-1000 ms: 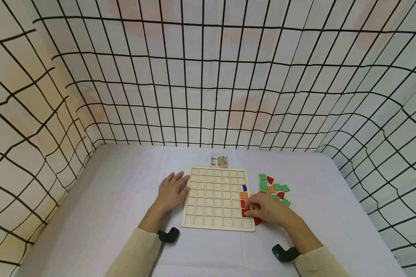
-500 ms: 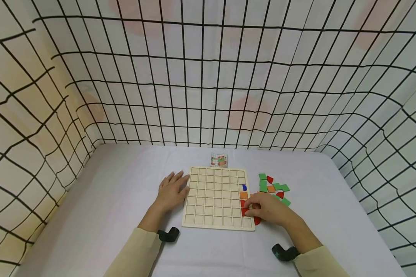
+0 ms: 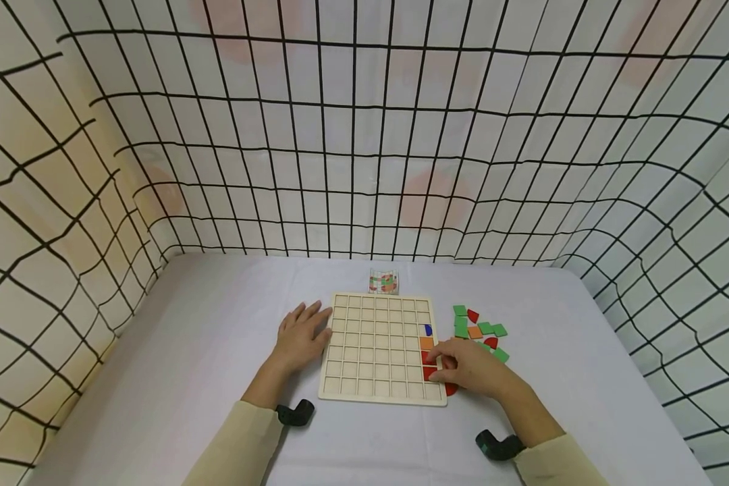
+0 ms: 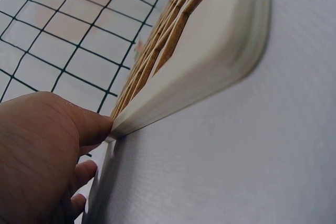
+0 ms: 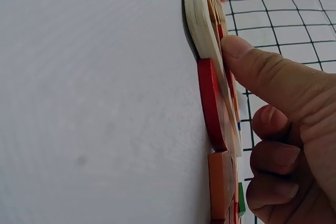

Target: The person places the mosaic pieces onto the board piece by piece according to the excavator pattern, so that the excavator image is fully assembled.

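Board (image 3: pixel 364 344) lies flat on the tabletop (image 3: pixel 219 337), between the two hands. Left hand (image 3: pixel 300 337) is at its left edge: fingers spread, thumb touching the rim per left wrist view, nothing gripped.

Right hand (image 3: pixel 470 364) reaches over the right edge, fingers bent, thumb tip at the lower red piece (image 3: pixel 428 373), index tip by the upper red piece (image 3: pixel 426 358). Can't tell if it's pinching or only pressing.

Right-hand column, going away from the person: lower red, upper red, orange tile (image 3: pixel 426 343), blue piece (image 3: pixel 428 330). Loose red piece (image 3: pixel 451 389) sits just outside the board's right edge, partly under the right hand. More loose pieces, e.g. green tile (image 3: pixel 460 327), lie beyond that hand. Small patterned item (image 3: pixel 383 281) just past the board's far edge.
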`<state>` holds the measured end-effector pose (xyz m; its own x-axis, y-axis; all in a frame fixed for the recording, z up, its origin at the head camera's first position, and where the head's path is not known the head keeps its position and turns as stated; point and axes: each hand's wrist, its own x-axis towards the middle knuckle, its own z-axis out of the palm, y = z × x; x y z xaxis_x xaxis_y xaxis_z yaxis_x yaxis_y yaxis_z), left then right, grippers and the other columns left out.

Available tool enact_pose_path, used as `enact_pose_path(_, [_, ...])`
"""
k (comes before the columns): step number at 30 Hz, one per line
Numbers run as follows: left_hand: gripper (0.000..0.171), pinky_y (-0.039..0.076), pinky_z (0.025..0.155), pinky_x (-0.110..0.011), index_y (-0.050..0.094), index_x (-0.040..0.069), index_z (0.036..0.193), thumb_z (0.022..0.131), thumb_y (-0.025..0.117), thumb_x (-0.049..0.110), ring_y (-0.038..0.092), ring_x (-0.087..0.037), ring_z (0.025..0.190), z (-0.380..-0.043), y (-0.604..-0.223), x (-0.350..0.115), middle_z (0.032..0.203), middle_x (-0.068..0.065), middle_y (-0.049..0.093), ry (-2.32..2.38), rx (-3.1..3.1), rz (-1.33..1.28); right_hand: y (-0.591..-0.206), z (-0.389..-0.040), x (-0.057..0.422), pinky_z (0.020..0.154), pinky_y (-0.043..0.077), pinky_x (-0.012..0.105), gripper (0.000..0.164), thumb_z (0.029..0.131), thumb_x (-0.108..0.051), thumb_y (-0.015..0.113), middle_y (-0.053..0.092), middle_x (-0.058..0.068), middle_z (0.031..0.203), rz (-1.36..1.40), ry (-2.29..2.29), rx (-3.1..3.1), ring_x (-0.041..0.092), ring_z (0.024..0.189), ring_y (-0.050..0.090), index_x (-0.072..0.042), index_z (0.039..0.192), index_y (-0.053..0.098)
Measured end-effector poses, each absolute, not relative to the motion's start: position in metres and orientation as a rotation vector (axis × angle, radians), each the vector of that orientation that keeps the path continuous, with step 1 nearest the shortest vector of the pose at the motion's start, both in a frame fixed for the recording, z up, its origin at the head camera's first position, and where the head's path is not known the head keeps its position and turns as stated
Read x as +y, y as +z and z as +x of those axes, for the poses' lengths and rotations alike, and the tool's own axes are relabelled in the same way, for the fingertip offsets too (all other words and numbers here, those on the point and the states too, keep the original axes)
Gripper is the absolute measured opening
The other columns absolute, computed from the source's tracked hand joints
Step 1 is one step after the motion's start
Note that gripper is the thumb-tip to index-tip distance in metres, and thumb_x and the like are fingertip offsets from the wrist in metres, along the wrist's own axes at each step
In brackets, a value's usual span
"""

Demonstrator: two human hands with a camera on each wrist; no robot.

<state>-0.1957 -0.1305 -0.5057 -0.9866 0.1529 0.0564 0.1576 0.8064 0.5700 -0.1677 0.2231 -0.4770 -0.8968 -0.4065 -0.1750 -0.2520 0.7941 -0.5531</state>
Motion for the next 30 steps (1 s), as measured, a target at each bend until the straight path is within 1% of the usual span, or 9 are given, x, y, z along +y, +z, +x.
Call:
enact_pose_path(2, [0.05,0.013,0.123,-0.068,0.054,0.014,0.149,0.101,0.057,0.028,0.022,-0.044,0.156,-0.1958,-0.5059,-0.1304,0.163,-0.014,0.04,-0.941,-2.98,-0.256,-0.4773,-0.1665,0.2235,0.057,0.037,0.021,0.033,0.083,-0.039,0.084,0.051,-0.007,0.068,-0.489,-0.765,2.704,0.007,0.064,0.047,-0.022,0.11,0.076])
enact_pose_path(6, [0.05,0.013,0.123,-0.069,0.054,0.014,0.149,0.101,0.057,0.028,0.023,-0.044,0.155,-0.1956,-0.5057,-0.1303,0.163,-0.014,0.04,-0.942,-2.979,-0.262,-0.4777,-0.1635,0.2241,0.059,0.039,0.022,0.042,0.082,-0.042,0.083,0.055,-0.007,0.077,-0.439,-0.734,2.721,0.01,0.073,0.048,-0.024,0.12,0.077])
enact_pose_path(9, [0.05,0.013,0.123,-0.069,0.054,0.015,0.149,0.101,0.057,0.028,0.023,-0.044,0.155,-0.1954,-0.5055,-0.1305,0.163,-0.014,0.04,-0.937,-2.979,-0.266,-0.4775,-0.1621,0.2241,0.062,0.041,0.024,0.042,0.082,-0.043,0.083,0.057,-0.007,0.084,-0.426,-0.724,2.732,0.011,0.079,0.049,-0.027,0.12,0.078])
enact_pose_path(19, [0.051,0.014,0.123,-0.069,0.054,0.015,0.149,0.101,0.056,0.029,0.023,-0.043,0.155,-0.196,-0.5078,-0.1305,0.163,-0.014,0.04,-0.92,-2.985,-0.262,-0.4768,-0.1594,0.2236,0.063,0.044,0.023,0.038,0.082,-0.043,0.084,0.066,-0.007,0.095,-0.415,-0.756,2.733,0.011,0.083,0.052,-0.028,0.116,0.079])
enact_pose_path(21, [0.05,0.015,0.122,-0.07,0.054,0.015,0.149,0.101,0.056,0.029,0.023,-0.043,0.155,-0.1961,-0.5079,-0.1305,0.163,-0.014,0.04,-0.921,-2.983,-0.263,-0.4766,-0.1585,0.2241,0.067,0.046,0.024,0.038,0.081,-0.043,0.084,0.069,-0.004,0.104,-0.399,-0.761,2.742,0.014,0.092,0.057,-0.029,0.116,0.079])
enact_pose_path(23, [0.05,0.015,0.122,-0.07,0.054,0.015,0.149,0.1,0.056,0.029,0.023,-0.044,0.155,-0.1962,-0.5078,-0.1306,0.163,-0.014,0.04,-0.926,-2.981,-0.266,-0.4762,-0.1578,0.225,0.075,0.049,0.027,0.037,0.082,-0.043,0.084,0.071,-0.001,0.117,-0.393,-0.758,2.763,0.018,0.105,0.061,-0.029,0.116,0.079])
enact_pose_path(25, [0.05,0.014,0.122,-0.07,0.054,0.015,0.149,0.101,0.056,0.029,0.023,-0.044,0.155,-0.1962,-0.5075,-0.1308,0.163,-0.014,0.04,-0.931,-2.98,-0.268,-0.4758,-0.1574,0.2261,0.079,0.051,0.031,0.037,0.082,-0.043,0.084,0.072,0.002,0.121,-0.401,-0.75,2.782,0.022,0.113,0.063,-0.028,0.115,0.079])
enact_pose_path(27, [0.05,0.014,0.122,-0.07,0.054,0.015,0.149,0.101,0.056,0.029,0.023,-0.044,0.155,-0.1962,-0.5073,-0.131,0.163,-0.014,0.04,-0.931,-2.98,-0.27,-0.4758,-0.1577,0.2271,0.078,0.05,0.03,0.037,0.083,-0.043,0.083,0.073,0.0,0.116,-0.428,-0.741,2.792,0.021,0.109,0.064,-0.027,0.116,0.079])
enact_pose_path(30, [0.05,0.014,0.122,-0.07,0.054,0.015,0.149,0.101,0.056,0.029,0.023,-0.044,0.155,-0.1962,-0.5071,-0.1313,0.163,-0.014,0.04,-0.931,-2.98,-0.269,-0.4762,-0.1592,0.2279,0.067,0.045,0.025,0.037,0.086,-0.042,0.081,0.067,-0.004,0.089,-0.482,-0.722,2.798,0.015,0.088,0.058,-0.024,0.118,0.078])
